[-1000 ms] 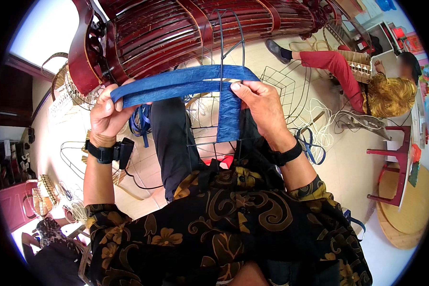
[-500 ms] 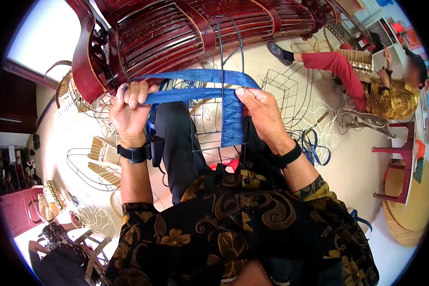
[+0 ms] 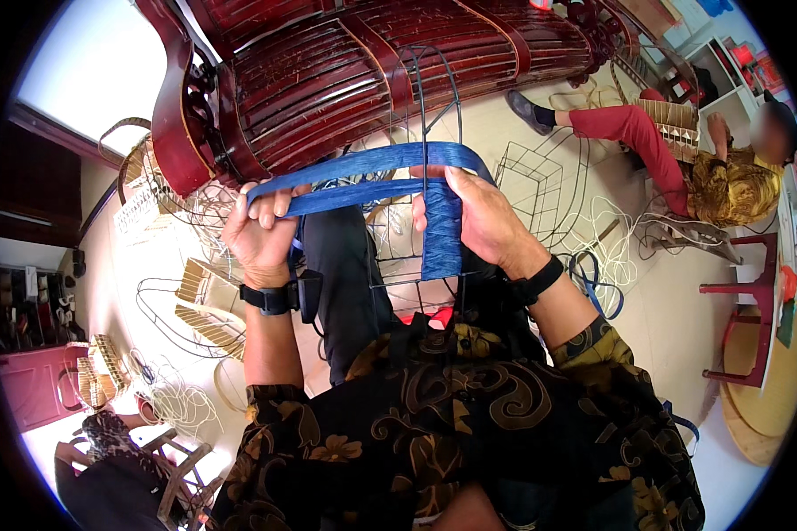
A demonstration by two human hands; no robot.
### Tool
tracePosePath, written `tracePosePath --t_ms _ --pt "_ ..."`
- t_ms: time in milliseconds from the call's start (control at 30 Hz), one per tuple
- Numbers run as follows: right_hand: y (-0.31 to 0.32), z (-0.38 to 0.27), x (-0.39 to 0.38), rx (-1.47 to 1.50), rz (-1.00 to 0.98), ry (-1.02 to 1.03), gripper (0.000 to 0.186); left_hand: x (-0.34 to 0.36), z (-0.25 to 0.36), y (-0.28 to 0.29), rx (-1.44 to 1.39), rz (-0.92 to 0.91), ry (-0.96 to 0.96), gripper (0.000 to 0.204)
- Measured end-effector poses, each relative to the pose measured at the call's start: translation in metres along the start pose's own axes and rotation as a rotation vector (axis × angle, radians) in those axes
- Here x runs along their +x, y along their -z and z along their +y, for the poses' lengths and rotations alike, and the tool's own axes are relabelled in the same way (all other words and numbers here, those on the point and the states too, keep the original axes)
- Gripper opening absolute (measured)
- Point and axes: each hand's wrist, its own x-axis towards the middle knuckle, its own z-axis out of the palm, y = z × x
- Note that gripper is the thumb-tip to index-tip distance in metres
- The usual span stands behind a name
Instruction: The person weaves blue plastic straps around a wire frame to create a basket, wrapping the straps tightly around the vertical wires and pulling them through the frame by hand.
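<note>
A black wire frame (image 3: 426,115) stands over my lap, with part of it closely wrapped in blue strapping (image 3: 441,243). My right hand (image 3: 487,217) grips the top of the wrapped part, thumb in front and fingertips showing past its left side. From there a flat blue strip (image 3: 354,196) runs left to my left hand (image 3: 261,234), whose fingers are curled round it. It doubles back in an upper length that bows over toward my right hand, passing behind a wire. Where the strip lies under my right fingers is hidden.
A dark red slatted wooden bench (image 3: 319,80) stands ahead. Bare wire frames (image 3: 536,181) and loose pale cord (image 3: 607,226) lie on the floor at right. A seated person (image 3: 726,190) works far right; another person (image 3: 115,469) is at lower left. A red stool (image 3: 753,288) stands right.
The upper length of strip has bowed up more, with my left hand lower relative to it. My right fingertips now show around the wrapped part. The whole view has shifted slightly.
</note>
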Motion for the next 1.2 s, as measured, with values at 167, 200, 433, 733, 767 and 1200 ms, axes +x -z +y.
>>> tracePosePath --t_ms 167,200,433,733,767,1200 --pt "-0.001 0.001 -0.002 -0.010 0.001 0.007 0.036 0.007 0.023 -0.016 0.066 -0.079 -0.029 0.031" --pt "0.001 0.004 -0.001 -0.045 0.000 0.026 0.033 0.008 0.026 -0.017 0.074 -0.094 -0.041 0.032" --pt "0.001 0.013 0.007 -0.056 0.046 0.064 0.021 -0.007 0.026 0.013 0.089 0.259 0.034 0.026" --pt "-0.002 0.012 0.006 -0.037 0.101 0.029 0.019 0.016 0.045 -0.001 1.360 0.631 0.228 0.030" --pt "-0.003 0.012 0.005 -0.042 0.096 0.035 0.019 0.024 0.042 0.000 1.446 0.500 0.060 0.032" --pt "-0.002 0.007 -0.001 -0.077 0.159 0.006 0.020 0.116 -0.022 -0.074 1.378 -0.530 0.664 0.026"
